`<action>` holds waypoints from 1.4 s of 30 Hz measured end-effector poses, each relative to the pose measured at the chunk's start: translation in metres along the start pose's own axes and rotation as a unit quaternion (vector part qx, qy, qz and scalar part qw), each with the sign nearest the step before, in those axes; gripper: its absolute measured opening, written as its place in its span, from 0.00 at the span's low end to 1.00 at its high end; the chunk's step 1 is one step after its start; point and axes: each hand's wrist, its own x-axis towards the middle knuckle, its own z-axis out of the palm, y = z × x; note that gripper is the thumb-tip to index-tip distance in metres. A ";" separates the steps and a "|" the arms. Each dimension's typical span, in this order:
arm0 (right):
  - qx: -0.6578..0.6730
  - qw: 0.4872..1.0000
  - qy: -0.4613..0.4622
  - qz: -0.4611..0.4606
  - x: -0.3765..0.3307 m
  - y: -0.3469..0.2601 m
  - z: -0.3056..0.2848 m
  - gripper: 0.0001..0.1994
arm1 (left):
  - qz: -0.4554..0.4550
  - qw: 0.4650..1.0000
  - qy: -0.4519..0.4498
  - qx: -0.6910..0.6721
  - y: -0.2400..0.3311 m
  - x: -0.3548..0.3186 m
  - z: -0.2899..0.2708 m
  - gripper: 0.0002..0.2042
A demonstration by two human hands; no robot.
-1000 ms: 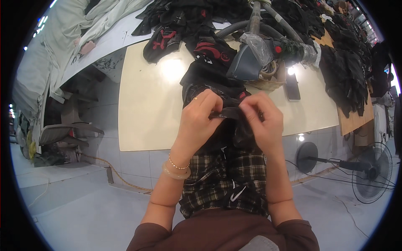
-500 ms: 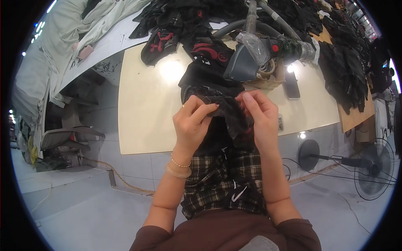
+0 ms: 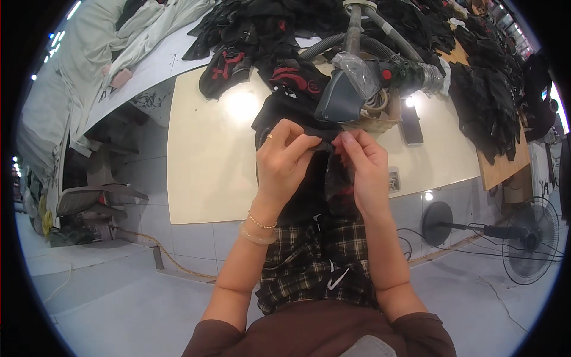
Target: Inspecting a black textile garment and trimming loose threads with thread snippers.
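A black cloth garment piece with red and white print hangs over the table's near edge toward my lap. My left hand, wearing a ring and bracelets, pinches its edge between thumb and fingers. Close by on the right, my right hand is also closed in a pinch on the fabric, its thumb uppermost. Only a short stretch of cloth lies between the two sets of fingertips. Below them the garment drops in dark folds. Just beyond my hands sits a dark grey machine head, partly wrapped in clear plastic.
Black garments pile up along the far side of the cream table, and more lie at right. A phone lies right of the machine, near a small metal case. A fan stands at right.
My left hand has moved right and slightly up, closer to my right hand. The mesh-like cloth that was spread under my left fingers is now gathered or turned out of sight.
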 end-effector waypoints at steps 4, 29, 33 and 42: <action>-0.030 0.999 -0.008 -0.018 -0.001 0.001 -0.001 0.10 | -0.019 1.000 0.013 -0.012 -0.003 0.001 0.001 0.10; -0.033 0.998 0.001 -0.048 0.005 0.011 0.009 0.08 | -0.050 0.998 0.015 -0.041 0.004 -0.010 0.000 0.10; 0.003 0.999 -0.015 -0.028 0.004 0.008 0.011 0.07 | -0.055 0.998 0.015 -0.041 0.003 -0.011 -0.002 0.10; 0.042 0.999 0.010 0.021 0.002 0.005 0.007 0.08 | -0.053 0.997 0.022 -0.057 0.003 -0.012 0.001 0.13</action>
